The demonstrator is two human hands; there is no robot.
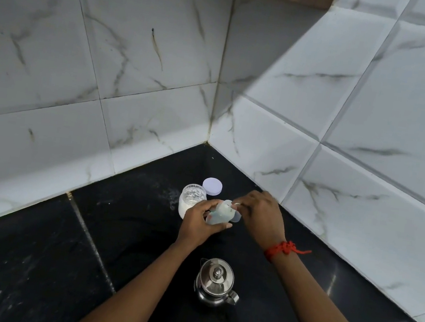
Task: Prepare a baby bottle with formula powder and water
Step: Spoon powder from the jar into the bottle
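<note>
My left hand [198,223] grips a clear baby bottle [221,214] and tilts it over the black counter [55,261]. My right hand [261,215] pinches a small white spoon [235,204] right at the bottle's mouth. Just left of the bottle stands an open glass jar [190,198] with white powder in it. Its pale lilac lid [212,186] lies flat behind it. A lidded steel kettle [214,282] stands nearer to me, between my forearms.
Marble-look wall tiles [343,157] close the counter's corner at the back and right. White powder is scattered on the counter [171,196] left of the jar. A red thread [285,249] is tied around my right wrist.
</note>
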